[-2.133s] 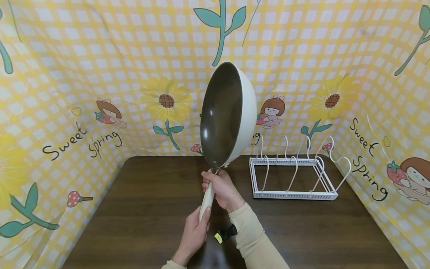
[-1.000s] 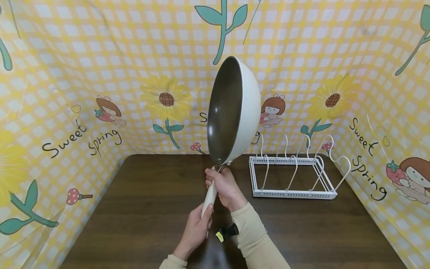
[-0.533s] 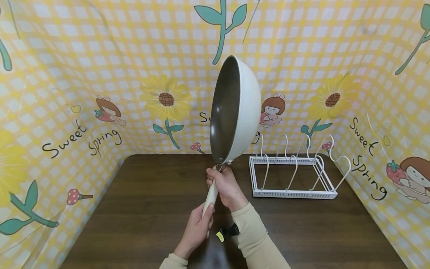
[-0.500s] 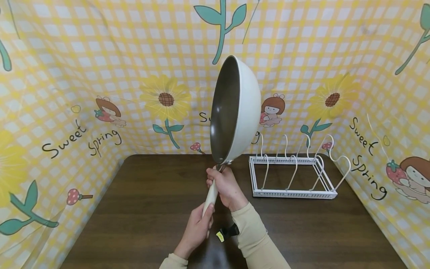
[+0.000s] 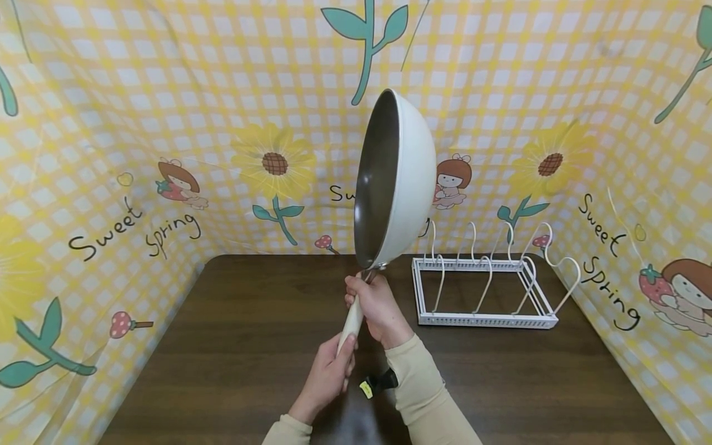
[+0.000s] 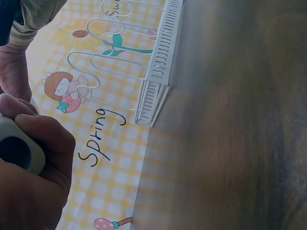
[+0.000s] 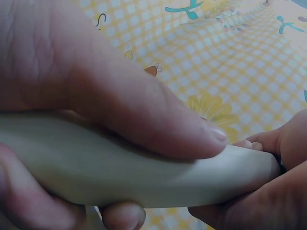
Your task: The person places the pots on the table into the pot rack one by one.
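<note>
A deep wok [image 5: 417, 185], cream outside and dark brown inside, is held up above the table, with its bowl upward and its opening turned left. My right hand [image 5: 382, 312] grips the cream handle [image 5: 351, 322] just below the bowl. Lower down, my left hand [image 5: 327, 376] holds the handle's end. The left wrist view shows the hollow handle end [image 6: 37, 155] inside the curled left hand [image 6: 36, 196]. In the right wrist view the right thumb [image 7: 158, 120] lies along the handle [image 7: 115, 175], with the left hand [image 7: 283, 191] round its far end.
On the right of the dark wooden table [image 5: 250, 346] stands a white pan rack [image 5: 489, 320] with several curved wire dividers. A yellow checked cloth [image 5: 233, 74] with printed flowers hangs behind and along both sides. A black strap with a yellow tag [image 5: 366, 389] is at the right wrist.
The wok and both hands have shifted slightly right and up. The wok has turned, so its opening looks narrower and more of its outside shows. The rack stays put.
</note>
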`<state>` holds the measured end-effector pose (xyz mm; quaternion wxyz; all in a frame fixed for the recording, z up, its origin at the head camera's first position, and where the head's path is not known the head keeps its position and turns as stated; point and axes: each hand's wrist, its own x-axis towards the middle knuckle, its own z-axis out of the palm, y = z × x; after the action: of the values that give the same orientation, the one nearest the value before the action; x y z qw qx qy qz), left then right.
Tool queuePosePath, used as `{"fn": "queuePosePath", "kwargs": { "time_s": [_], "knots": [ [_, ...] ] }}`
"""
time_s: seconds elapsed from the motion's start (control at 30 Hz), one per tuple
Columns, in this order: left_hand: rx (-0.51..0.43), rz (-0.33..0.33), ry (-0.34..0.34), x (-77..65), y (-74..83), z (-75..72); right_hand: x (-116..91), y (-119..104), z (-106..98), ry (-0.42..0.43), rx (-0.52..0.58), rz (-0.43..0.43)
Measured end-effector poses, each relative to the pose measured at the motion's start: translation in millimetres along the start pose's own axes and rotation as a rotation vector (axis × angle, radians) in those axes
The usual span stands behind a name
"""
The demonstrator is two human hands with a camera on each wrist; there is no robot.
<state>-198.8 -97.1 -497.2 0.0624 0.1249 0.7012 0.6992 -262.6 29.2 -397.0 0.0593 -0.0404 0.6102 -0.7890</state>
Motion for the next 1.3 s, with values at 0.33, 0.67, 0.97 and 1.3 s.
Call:
{"fn": "queuePosePath", "kwargs": {
  "time_s": [0.33, 0.67, 0.97, 1.3],
  "knots": [
    [-0.019, -0.007, -0.025, 2.5, -0.3, 1.0, 0.8, 2.2, -2.4, 0.028, -0.008, -0.019],
    [-0.034, -0.003, -0.045, 4.0, -1.2, 2.0, 0.1, 1.3, -4.1, 0.048, -0.017, -0.016],
    [-0.073, 0.005, -0.065, 5.2, 0.7, 6.1, -1.2, -2.1, -4.8, 0.060, -0.014, -0.035],
    [-0.129, -0.003, -0.104, 5.0, 2.1, 10.2, -3.2, -3.5, -5.6, 0.068, -0.012, -0.054]
  ]
}}
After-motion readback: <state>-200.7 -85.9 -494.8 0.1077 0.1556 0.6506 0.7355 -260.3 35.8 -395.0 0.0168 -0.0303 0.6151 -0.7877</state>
